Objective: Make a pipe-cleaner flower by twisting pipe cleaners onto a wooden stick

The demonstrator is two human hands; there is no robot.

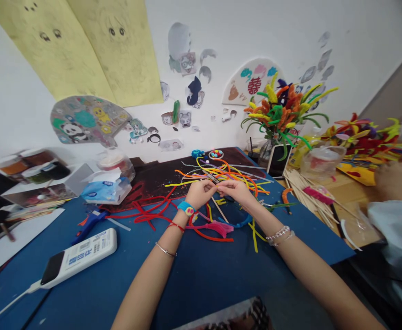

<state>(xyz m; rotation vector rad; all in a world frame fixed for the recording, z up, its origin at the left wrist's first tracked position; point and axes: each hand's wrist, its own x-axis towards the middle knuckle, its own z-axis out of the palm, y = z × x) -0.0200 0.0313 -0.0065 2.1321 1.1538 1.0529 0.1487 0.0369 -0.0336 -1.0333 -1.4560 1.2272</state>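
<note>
My left hand (199, 192) and my right hand (235, 190) meet above the blue craft mat (201, 284), their fingertips pinching a thin silvery piece (212, 178). Its exact kind is too small to tell. Just beneath my hands lies a tangle of yellow and orange pipe cleaners (228, 174). A wooden stick (220, 210) slants down from near my right hand. Close below lie a pink tassel (215, 228) and a curved blue pipe cleaner (238, 223). Red pipe cleaners (146, 210) sprawl to the left of my left wrist.
A blue glue gun (91, 221), white power strip (80, 253) and tissue pack (105, 190) stand left. Ahead is a pipe-cleaner bouquet in a glass vase (279, 110), beside a phone (278, 160). Wooden skewers (307, 197) and a co-worker's hand (392, 181) are right.
</note>
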